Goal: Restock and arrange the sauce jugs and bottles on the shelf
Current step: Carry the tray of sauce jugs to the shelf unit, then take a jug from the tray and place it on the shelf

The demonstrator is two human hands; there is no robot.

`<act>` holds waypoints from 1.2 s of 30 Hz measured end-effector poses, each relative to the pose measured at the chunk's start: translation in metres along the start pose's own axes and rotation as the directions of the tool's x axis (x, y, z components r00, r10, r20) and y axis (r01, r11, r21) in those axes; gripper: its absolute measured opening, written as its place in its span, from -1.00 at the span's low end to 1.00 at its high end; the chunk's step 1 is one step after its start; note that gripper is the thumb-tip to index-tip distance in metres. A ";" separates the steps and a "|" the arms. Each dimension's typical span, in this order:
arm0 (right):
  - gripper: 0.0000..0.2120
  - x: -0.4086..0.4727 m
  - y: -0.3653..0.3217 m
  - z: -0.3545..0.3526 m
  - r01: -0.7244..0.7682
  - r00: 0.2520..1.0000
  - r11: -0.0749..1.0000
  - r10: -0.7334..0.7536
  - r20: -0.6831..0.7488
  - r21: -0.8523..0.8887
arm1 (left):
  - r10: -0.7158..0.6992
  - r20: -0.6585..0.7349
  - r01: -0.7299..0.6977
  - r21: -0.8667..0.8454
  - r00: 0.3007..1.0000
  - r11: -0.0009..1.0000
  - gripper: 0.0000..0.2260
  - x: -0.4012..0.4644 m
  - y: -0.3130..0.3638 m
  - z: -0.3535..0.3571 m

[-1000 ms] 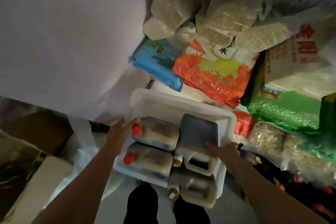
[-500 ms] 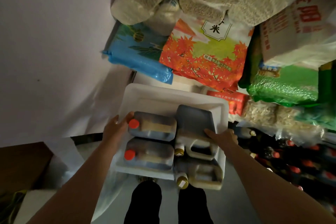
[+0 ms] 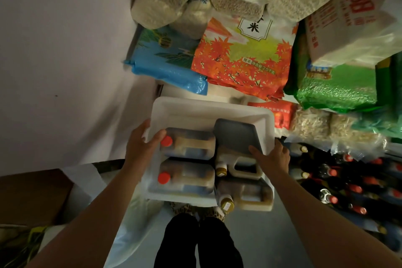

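A white plastic tray (image 3: 195, 107) hangs in front of me, carried between both hands. My left hand (image 3: 141, 148) clasps its left rim, thumb inside by a red cap. My right hand (image 3: 272, 156) grips the right rim, thumb lying on a dark jug. Inside lie two brown sauce jugs with red caps (image 3: 189, 143) (image 3: 187, 178) on the left. On the right lie a dark jug with a handle (image 3: 237, 143) and another brown jug (image 3: 245, 196) that sticks out over the near rim.
Rice and grain bags (image 3: 241, 59) are stacked on the shelves ahead and to the right. Several dark bottles with red caps (image 3: 339, 183) fill the lower right shelf. A white wall (image 3: 61, 61) is on the left, a cardboard box (image 3: 28, 196) at lower left.
The tray has stayed in both hands while my view tipped down a little, so the bags moved up in the picture and more of the bottle shelf shows.
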State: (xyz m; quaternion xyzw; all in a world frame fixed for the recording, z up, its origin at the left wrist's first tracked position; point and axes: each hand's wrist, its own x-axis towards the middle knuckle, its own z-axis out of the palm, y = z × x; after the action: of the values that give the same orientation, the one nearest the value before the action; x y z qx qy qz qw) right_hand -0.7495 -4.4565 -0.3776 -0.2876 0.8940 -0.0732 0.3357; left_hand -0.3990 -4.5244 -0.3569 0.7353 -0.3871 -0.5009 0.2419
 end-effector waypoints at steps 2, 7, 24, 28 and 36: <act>-0.10 -0.009 -0.009 0.000 0.061 0.998 0.997 -0.061 0.009 0.041 | 0.013 0.144 -0.006 -0.047 0.990 0.999 -0.28 -0.004 -0.001 0.000; -0.31 -0.022 -0.038 0.005 0.219 0.972 0.962 -0.229 0.047 0.161 | 0.012 0.377 0.005 -0.043 0.926 0.999 -0.27 -0.004 -0.008 0.004; -0.53 -0.012 -0.098 0.054 0.283 0.805 0.852 -0.461 0.373 0.441 | -0.012 0.321 0.011 0.008 0.947 1.000 -0.24 0.055 0.016 0.010; -0.47 0.004 -0.108 0.063 0.281 0.815 0.849 -0.457 0.357 0.446 | -0.034 0.308 0.045 -0.030 0.951 0.999 -0.65 0.073 0.026 0.023; -0.07 0.020 -0.106 0.072 0.226 0.699 0.809 -0.523 0.488 0.543 | -0.069 0.459 0.114 -0.070 0.886 0.991 -0.46 0.079 0.023 0.029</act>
State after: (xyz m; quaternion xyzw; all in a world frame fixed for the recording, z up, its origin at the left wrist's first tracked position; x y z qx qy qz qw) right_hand -0.6656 -4.5509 -0.4097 -0.3917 0.6123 -0.2451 0.6416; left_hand -0.4179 -4.6010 -0.3937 0.6025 -0.3736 -0.6880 0.1554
